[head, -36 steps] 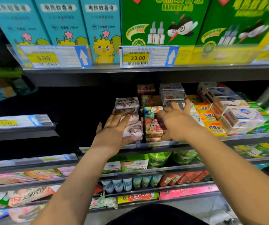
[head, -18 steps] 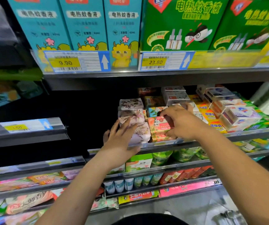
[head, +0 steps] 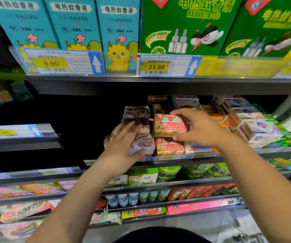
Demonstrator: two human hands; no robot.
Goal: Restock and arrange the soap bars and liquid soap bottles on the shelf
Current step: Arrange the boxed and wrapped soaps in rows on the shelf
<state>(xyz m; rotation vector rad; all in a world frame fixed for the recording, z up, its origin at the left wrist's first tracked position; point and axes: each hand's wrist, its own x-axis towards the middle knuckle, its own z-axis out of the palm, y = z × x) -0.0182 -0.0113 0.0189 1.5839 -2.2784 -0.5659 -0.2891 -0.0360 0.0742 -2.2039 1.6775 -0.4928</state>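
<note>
A pink boxed goat soap bar [head: 169, 125] sits on top of a matching pink bar [head: 169, 147] at the front of the soap shelf [head: 272, 151]. My right hand [head: 199, 128] grips the top bar, thumb under its right corner and fingers over its top edge. To the left stands a stack of pale floral-wrapped soap bars [head: 137, 114]. My left hand [head: 123, 142] lies flat against that stack's front, fingers spread. White and blue soap boxes [head: 258, 130] fill the right of the shelf.
Above hangs a shelf of teal boxes [head: 74, 23] and green boxes [head: 188, 25] with price tags. Yellow soap packs [head: 218, 120] lie behind my right hand. Lower shelves hold green tubs [head: 169, 172], small bottles [head: 123, 199] and flat packets. The bay left of the floral stack is dark.
My right hand has turned the pink soap bar from standing upright to lying flat on the lower pink bar. My left hand stays pressed against the floral stack.
</note>
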